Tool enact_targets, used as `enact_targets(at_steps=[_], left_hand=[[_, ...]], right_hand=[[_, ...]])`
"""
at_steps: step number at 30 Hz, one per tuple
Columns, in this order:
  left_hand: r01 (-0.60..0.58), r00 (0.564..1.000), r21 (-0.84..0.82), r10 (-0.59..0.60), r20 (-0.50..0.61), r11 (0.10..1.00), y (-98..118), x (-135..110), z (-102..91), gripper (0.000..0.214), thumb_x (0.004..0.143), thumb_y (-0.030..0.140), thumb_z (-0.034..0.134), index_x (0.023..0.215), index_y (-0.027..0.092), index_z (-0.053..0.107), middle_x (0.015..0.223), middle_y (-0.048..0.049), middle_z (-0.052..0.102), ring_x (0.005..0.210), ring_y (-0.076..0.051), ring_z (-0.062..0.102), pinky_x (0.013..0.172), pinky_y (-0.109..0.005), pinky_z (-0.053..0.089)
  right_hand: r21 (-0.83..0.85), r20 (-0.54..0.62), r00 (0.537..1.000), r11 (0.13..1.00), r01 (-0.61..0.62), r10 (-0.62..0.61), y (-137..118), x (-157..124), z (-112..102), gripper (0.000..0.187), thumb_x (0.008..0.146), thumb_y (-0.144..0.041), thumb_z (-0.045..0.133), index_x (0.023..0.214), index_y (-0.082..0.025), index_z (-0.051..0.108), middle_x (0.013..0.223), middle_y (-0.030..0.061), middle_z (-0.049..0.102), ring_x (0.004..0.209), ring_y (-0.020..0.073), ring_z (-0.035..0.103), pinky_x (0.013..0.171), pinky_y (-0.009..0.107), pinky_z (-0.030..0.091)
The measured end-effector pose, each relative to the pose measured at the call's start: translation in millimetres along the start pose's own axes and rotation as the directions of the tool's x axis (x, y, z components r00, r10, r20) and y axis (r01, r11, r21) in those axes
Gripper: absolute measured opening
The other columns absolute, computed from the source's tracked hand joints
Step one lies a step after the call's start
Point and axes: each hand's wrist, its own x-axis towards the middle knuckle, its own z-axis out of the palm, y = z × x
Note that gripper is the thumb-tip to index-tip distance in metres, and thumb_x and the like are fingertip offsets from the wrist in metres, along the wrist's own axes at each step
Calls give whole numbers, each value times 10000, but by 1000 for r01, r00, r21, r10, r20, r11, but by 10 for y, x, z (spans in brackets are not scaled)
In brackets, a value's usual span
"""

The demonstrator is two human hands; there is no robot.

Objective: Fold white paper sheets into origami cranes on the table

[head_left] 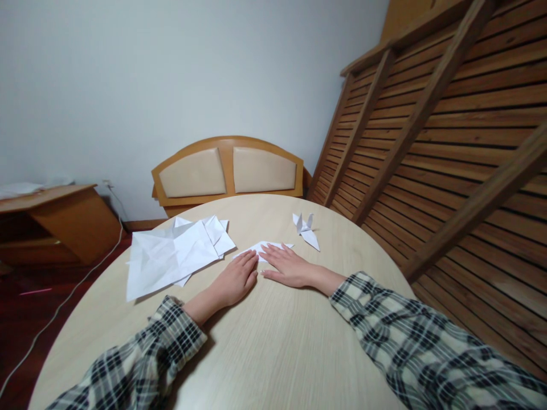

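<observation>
A folded piece of white paper (264, 246) lies flat on the round table, partly covered by both hands. My left hand (236, 280) rests on its left part, fingers stretched out and lying flat. From the other side my right hand (287, 267) presses on the paper's right part with its fingers spread. The fingertips of the two hands nearly meet over the middle of the sheet. Just beyond my right hand stands a white origami crane (306, 229). To the left of my left hand is a loose pile of creased white paper sheets (171, 253).
The pale round wooden table (273, 353) fills the foreground. Behind it stands a padded headboard (231, 171) against the wall. Slatted wooden boards (448, 131) lean at the right. On the left are a wooden desk (77, 219) and a white cable (81, 279) running over the dark floor.
</observation>
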Motion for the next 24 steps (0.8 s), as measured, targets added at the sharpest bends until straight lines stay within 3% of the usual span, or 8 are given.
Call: enact_targets(at_steps=[10, 17, 24], left_hand=[[24, 999, 59, -21, -48, 998, 5, 3, 66, 414, 972, 305, 380, 1324, 138, 519, 1399, -167, 531, 1371, -317, 412, 1133, -532, 351], [85, 995, 136, -78, -54, 987, 147, 19, -63, 392, 959, 286, 402, 1280, 113, 546, 1257, -193, 582, 1252, -343, 489, 1072, -511, 403], [161, 987, 280, -156, -40, 947, 258, 29, -156, 341, 965, 294, 385, 1089, 77, 617, 1060, -205, 637, 1095, -348, 557, 965, -494, 455]], right_hand=[[-4, -6, 999, 999, -36, 36, -32, -16, -12, 657, 957, -610, 396, 1514, -265, 345, 1601, 100, 253, 1488, 305, 197, 1184, 616, 36], [-2, -6, 998, 998, -58, 58, -66, -23, -24, 648, 949, -608, 417, 1502, -272, 371, 1599, 105, 257, 1482, 333, 207, 1154, 676, 18], [-16, -11, 993, 993, -117, 117, -79, -30, -5, 696, 932, -681, 352, 1508, -288, 361, 1617, 95, 211, 1491, 373, 132, 1143, 691, 10]])
